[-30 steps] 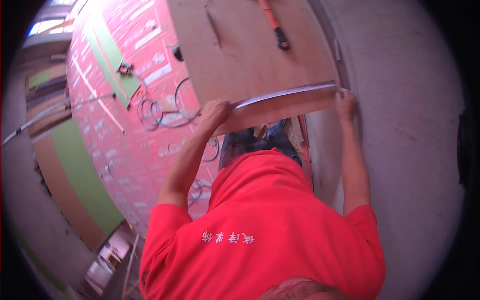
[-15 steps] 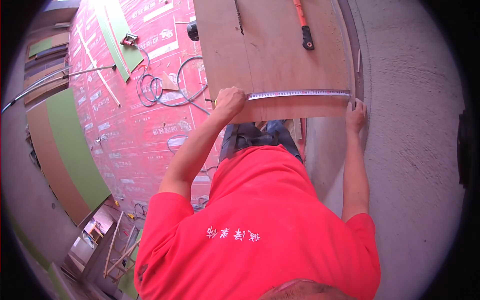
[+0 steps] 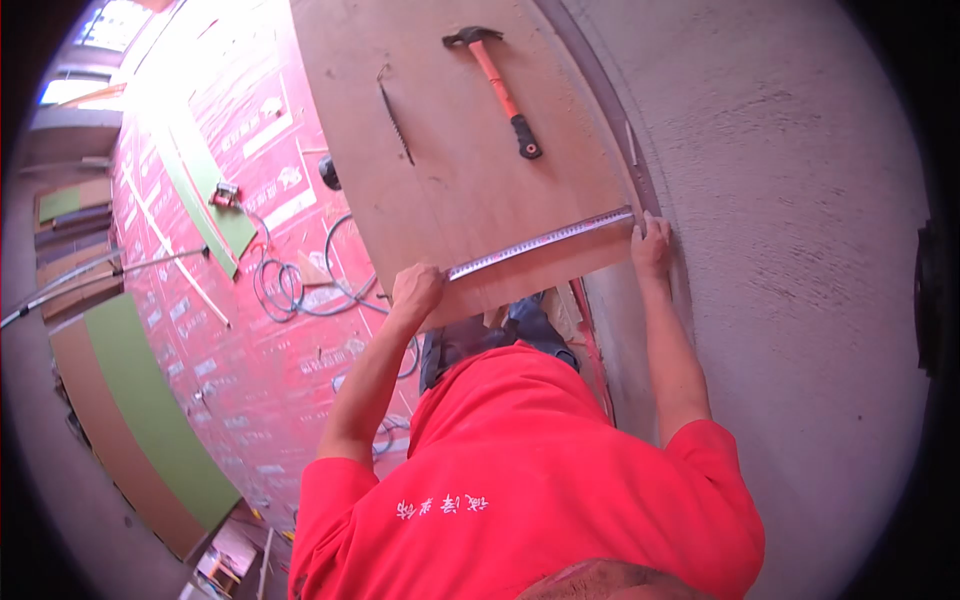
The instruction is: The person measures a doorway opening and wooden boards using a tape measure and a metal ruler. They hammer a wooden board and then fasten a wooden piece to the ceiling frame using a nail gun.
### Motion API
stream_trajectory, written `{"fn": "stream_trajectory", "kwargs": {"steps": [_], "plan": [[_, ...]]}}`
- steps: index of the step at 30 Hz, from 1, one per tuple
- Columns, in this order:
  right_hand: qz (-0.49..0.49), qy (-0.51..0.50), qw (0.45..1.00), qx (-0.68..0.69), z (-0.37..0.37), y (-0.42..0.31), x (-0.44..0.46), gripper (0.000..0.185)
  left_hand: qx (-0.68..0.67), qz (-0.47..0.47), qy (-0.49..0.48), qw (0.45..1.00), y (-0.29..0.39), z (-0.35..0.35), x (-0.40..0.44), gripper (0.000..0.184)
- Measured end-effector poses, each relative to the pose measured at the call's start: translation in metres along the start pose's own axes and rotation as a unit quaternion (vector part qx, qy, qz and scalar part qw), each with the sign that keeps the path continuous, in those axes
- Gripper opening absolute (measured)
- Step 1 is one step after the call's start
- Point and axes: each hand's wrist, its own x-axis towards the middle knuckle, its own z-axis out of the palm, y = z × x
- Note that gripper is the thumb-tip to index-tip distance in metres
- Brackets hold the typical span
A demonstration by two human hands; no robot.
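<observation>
A tape measure (image 3: 540, 243) is stretched across the near end of a wooden board (image 3: 450, 190), its printed blade slanting up to the right. My left hand (image 3: 418, 290) is closed around its left end at the board's left edge. My right hand (image 3: 652, 245) pinches the other end at the board's right edge, beside the wall. Farther up the board lie a hammer (image 3: 495, 90) with an orange and black handle and a thin serrated blade (image 3: 395, 122).
Red printed sheeting (image 3: 290, 370) covers the floor at left. On it lie a coiled hose (image 3: 280, 290), a small red tool (image 3: 225, 195) and a green strip (image 3: 232, 235). Green and brown panels (image 3: 150, 400) stand farther left. A grey wall (image 3: 780, 250) rises at right.
The view has shifted and tilted, bringing the whole hammer into sight. Both hands still hold the tape across the board, which now appears more slanted.
</observation>
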Motion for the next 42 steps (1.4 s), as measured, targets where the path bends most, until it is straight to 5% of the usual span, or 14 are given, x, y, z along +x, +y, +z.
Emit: {"fn": "stream_trajectory", "kwargs": {"steps": [10,13,17,19,22,26,29,33,36,38,42], "plan": [[0.023,0.045,0.998,-0.022,0.002,-0.008,-0.005,0.032,-0.109,0.055,-0.106,0.987,-0.041,-0.022,-0.036,0.047],[0.031,0.027,0.999,-0.015,-0.012,-0.022,0.009,0.031,-0.231,-0.021,-0.132,0.964,-0.046,-0.037,-0.062,0.048],[-0.034,0.101,0.994,0.004,0.003,-0.045,0.073,0.03,-0.379,-0.072,-0.031,0.922,-0.041,-0.024,-0.066,0.039],[0.091,0.015,0.996,-0.007,0.024,-0.054,0.106,0.029,-0.456,-0.089,0.021,0.885,-0.04,-0.011,-0.056,0.049],[0.153,0.015,0.987,0.043,0.062,-0.039,0.132,0.032,-0.559,-0.146,0.042,0.815,-0.007,-0.036,-0.054,0.061],[0.05,-0.066,0.991,-0.105,0.034,-0.05,0.143,0.029,-0.606,-0.171,0.009,0.777,0.012,-0.051,-0.044,0.056],[0.072,-0.013,0.991,-0.108,0.023,-0.07,0.142,0.023,-0.665,-0.136,-0.046,0.733,0.005,-0.05,-0.032,0.052],[-0.049,0.05,0.997,0.015,0.046,-0.156,0.113,0.019,-0.676,-0.133,-0.046,0.723,0.008,-0.053,0.0,0.045],[-0.068,0.051,0.991,0.1,0.071,-0.204,0.117,0.014,-0.54,-0.104,0.036,0.834,0.01,-0.046,0.029,0.034],[-0.133,0.063,0.988,0.045,0.086,-0.218,0.124,0.009,-0.311,-0.008,0.16,0.937,0.007,-0.045,0.041,0.031],[-0.057,0.031,0.988,0.139,0.122,-0.218,0.127,0.01,-0.097,0.091,0.273,0.953,-0.01,-0.044,0.059,0.02]]}}
